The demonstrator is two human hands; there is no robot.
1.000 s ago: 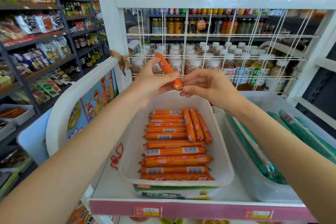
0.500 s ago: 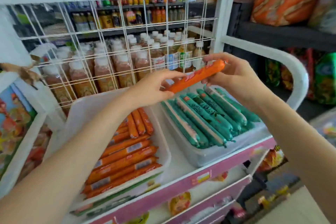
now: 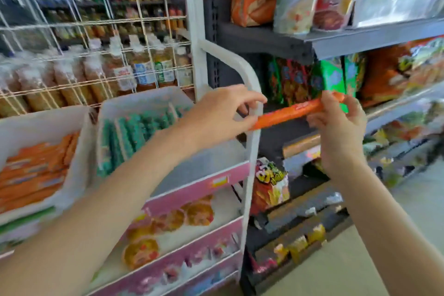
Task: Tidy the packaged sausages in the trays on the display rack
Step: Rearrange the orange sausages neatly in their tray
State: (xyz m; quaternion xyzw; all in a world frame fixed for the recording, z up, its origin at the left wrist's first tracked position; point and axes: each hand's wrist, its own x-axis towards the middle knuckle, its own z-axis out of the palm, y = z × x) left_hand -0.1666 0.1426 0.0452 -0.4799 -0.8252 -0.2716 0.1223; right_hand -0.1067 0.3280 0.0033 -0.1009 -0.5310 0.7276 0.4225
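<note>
An orange packaged sausage (image 3: 286,113) is held level between both hands, out past the right side of the white display rack (image 3: 251,94). My left hand (image 3: 216,115) pinches its left end and my right hand (image 3: 336,125) pinches its right end. At the far left a white tray (image 3: 79,132) holds several orange sausages (image 3: 33,170) lying flat. Beside it a second white tray (image 3: 144,101) holds several green sausages (image 3: 134,132). The view is blurred.
A wire grid with bottled drinks (image 3: 120,72) stands behind the trays. Lower pink-edged rack shelves (image 3: 192,190) carry packaged buns. To the right, grey store shelves (image 3: 336,41) hold snack bags, with pale floor (image 3: 360,259) beneath.
The view has swung right, so the trays now sit at the left. Both hands carried the orange sausage from above the trays to beyond the rack's right post.
</note>
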